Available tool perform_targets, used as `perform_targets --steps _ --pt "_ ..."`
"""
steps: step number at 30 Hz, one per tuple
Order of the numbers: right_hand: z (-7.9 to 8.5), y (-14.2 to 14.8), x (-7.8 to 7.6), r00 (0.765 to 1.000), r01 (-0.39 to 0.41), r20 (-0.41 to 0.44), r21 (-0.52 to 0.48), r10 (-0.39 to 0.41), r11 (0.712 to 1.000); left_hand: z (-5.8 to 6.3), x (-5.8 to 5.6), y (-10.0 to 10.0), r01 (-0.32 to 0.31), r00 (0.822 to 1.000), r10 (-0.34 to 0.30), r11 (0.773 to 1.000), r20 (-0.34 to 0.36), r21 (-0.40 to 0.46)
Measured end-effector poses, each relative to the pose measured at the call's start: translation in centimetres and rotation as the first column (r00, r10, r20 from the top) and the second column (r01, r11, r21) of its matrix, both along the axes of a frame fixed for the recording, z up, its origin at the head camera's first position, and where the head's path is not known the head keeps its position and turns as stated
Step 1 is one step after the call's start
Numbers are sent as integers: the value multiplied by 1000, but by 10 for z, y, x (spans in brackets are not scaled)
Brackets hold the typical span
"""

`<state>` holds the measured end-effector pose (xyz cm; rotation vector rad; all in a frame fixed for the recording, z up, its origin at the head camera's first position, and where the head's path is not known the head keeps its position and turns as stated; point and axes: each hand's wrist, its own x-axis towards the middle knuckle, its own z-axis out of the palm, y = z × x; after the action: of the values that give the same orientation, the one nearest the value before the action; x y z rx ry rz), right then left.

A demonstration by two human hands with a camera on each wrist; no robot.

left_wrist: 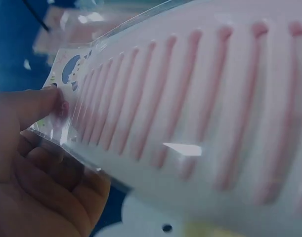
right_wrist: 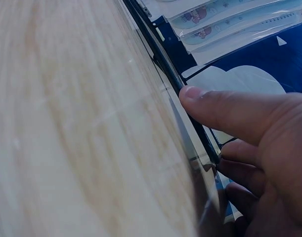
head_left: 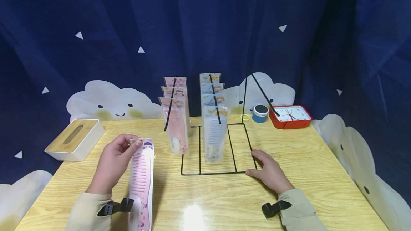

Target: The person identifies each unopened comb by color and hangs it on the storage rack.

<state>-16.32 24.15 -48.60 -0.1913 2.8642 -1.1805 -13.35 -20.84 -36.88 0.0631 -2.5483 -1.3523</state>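
Note:
My left hand [head_left: 113,161] pinches the top of a packaged pink comb [head_left: 139,174] between thumb and fingers. The pack hangs upright with its wide teeth showing; up close in the left wrist view, the comb [left_wrist: 190,98] fills most of the picture. A black wire display rack [head_left: 218,173] stands at the middle of the table. Pink comb packs [head_left: 178,127] hang from its left hook, and several blue comb packs [head_left: 216,138] from the middle one. At the rack's front right corner rests my right hand [head_left: 268,172], thumb and fingertips touching the base wire [right_wrist: 163,61].
A white tissue box [head_left: 81,145] with a wooden lid stands at the left. Behind the rack on the right are a blue round container [head_left: 260,115], a yellow ring [head_left: 245,117] and a red clock [head_left: 290,117]. The rack's right hook [head_left: 264,95] juts forward.

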Motion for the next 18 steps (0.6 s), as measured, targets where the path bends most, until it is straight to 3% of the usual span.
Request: perform_targets --steps 8,13,18 --pt "1 -1 0 1000 -6 -2 7 6 1000 20 19 24 130 986 -121 989 -113 72" --pt "1 0 0 1000 -8 -1 6 8 1000 34 28 39 231 957 -209 968 -201 95" --pt "0 1 -1 1000 -9 0 7 9 1000 47 27 51 309 930 -271 942 -248 130"
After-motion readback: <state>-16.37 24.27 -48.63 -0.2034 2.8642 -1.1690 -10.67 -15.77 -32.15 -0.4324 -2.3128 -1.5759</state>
